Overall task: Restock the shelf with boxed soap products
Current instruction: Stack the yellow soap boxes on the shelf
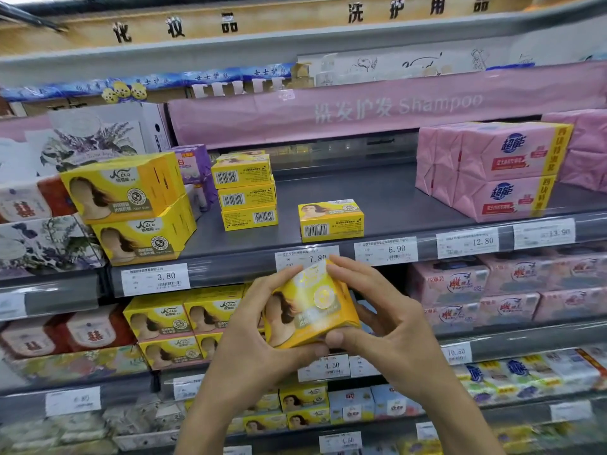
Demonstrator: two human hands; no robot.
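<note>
A yellow soap box [308, 307] is held tilted in front of the shelf edge, below the 7.80 price tag. My left hand [253, 330] grips its left side and bottom, and my right hand [377, 313] grips its top and right side. On the grey shelf [394, 198] above lies a single yellow soap box [331, 220] near the front. Left of it stands a stack of three yellow boxes [246, 197]. Further left sits a two-high stack of larger yellow soap packs [131, 205].
Pink soap multipacks [492, 169] fill the shelf's right end. Floral boxes [49, 238] stand at the left. The lower shelves hold more yellow boxes [170, 326], pink packs [509, 290] and blue packs [377, 402]. Price tags [156, 279] line the shelf edges.
</note>
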